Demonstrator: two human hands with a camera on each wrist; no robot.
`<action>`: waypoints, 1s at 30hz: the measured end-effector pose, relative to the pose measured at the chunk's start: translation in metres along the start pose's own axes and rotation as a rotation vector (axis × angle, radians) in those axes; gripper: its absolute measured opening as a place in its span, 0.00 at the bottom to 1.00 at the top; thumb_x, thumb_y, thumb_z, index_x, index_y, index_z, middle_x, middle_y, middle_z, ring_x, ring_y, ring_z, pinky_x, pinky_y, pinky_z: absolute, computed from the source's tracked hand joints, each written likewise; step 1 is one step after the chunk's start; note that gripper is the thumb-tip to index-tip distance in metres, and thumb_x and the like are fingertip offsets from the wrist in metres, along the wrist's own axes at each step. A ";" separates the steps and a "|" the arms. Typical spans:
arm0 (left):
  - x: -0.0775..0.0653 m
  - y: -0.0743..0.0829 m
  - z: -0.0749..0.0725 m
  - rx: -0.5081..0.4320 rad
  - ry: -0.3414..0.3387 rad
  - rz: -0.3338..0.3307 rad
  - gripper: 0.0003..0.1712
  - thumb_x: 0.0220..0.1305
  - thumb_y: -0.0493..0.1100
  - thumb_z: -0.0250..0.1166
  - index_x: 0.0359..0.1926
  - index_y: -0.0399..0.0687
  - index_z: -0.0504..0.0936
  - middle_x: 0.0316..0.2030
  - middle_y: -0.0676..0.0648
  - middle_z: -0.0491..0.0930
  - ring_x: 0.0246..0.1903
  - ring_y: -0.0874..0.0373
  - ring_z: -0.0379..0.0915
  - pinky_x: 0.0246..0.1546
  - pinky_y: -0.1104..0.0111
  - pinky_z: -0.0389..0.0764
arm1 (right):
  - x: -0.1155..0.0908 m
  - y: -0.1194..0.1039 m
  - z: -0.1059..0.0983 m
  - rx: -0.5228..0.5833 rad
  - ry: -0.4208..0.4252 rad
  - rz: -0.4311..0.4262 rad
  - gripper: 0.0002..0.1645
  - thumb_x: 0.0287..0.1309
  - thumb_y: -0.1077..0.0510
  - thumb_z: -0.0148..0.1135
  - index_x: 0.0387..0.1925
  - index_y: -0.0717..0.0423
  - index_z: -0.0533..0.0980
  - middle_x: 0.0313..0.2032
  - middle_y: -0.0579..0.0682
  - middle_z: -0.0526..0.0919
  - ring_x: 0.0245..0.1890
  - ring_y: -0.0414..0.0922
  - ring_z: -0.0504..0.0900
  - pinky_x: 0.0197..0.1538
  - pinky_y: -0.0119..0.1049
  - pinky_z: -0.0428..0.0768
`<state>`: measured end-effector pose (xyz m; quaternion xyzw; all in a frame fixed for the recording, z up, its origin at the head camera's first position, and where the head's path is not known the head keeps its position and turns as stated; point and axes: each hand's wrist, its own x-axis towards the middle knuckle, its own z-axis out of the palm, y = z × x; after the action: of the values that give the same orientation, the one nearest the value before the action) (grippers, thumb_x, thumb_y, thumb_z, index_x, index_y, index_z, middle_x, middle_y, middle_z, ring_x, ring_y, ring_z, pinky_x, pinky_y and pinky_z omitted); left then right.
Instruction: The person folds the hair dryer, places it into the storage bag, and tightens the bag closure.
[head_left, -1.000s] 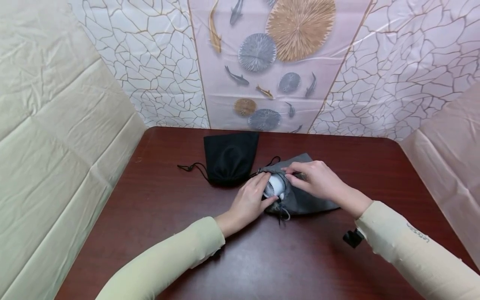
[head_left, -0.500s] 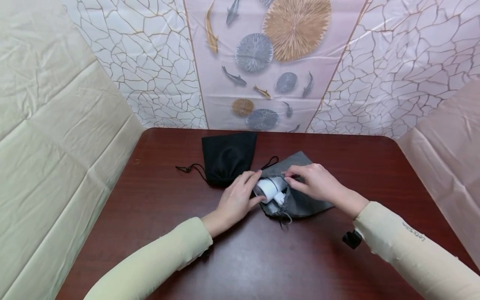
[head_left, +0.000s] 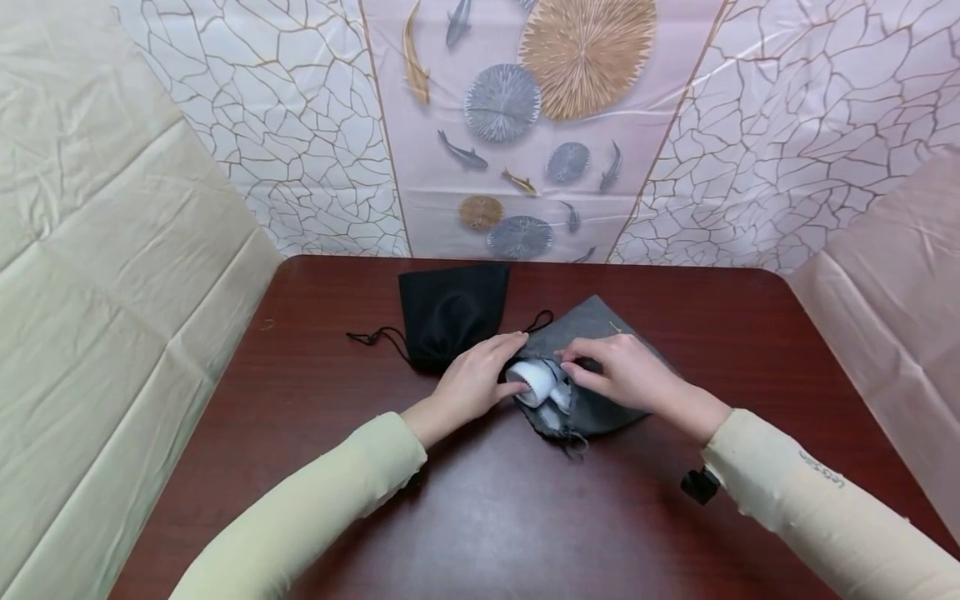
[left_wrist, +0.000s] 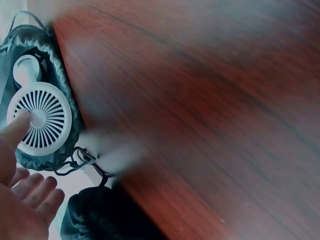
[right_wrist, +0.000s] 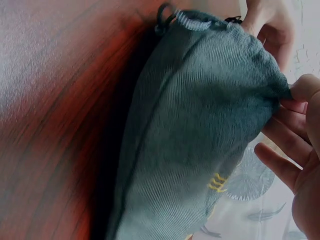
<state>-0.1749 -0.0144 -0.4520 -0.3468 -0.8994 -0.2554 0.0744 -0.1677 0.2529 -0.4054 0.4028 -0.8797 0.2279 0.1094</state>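
Note:
A grey drawstring bag (head_left: 581, 321) lies on the table, its mouth facing left. From that mouth shows a white device (head_left: 534, 382) with a round, radially slotted grille, like a small hair dryer or fan. A smaller white part (left_wrist: 26, 70) sits beside the grille in the left wrist view. My left hand (head_left: 468, 379) is at the mouth, thumb against the grille, fingers extended past the bag's far side. With thumb and forefinger my right hand (head_left: 626, 371) pinches the upper edge of the mouth, plain in the right wrist view. The device's rest is hidden inside the bag.
A black drawstring bag (head_left: 453, 312), bulging, lies just behind my left hand, its cord (head_left: 375, 336) trailing left. The brown table (head_left: 480, 517) ends at a patterned cloth backdrop (head_left: 322, 133), with plain cloth (head_left: 135, 250) along the left side.
My left hand has shifted left, away from the grey bag's mouth. More of the white device and the smaller white part now shows. My right hand keeps its pinch on the bag's edge.

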 end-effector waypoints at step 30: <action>0.001 0.003 0.014 0.016 -0.069 -0.070 0.32 0.68 0.49 0.76 0.68 0.42 0.80 0.60 0.41 0.84 0.57 0.49 0.84 0.57 0.57 0.85 | -0.012 -0.005 0.001 -0.096 -0.004 -0.048 0.06 0.62 0.63 0.74 0.40 0.51 0.86 0.48 0.49 0.93 0.37 0.41 0.91 0.34 0.42 0.87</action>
<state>-0.1730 -0.0049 -0.4621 -0.3232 -0.9150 -0.2387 0.0372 -0.1560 0.2580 -0.4092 0.4183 -0.8800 0.1821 0.1324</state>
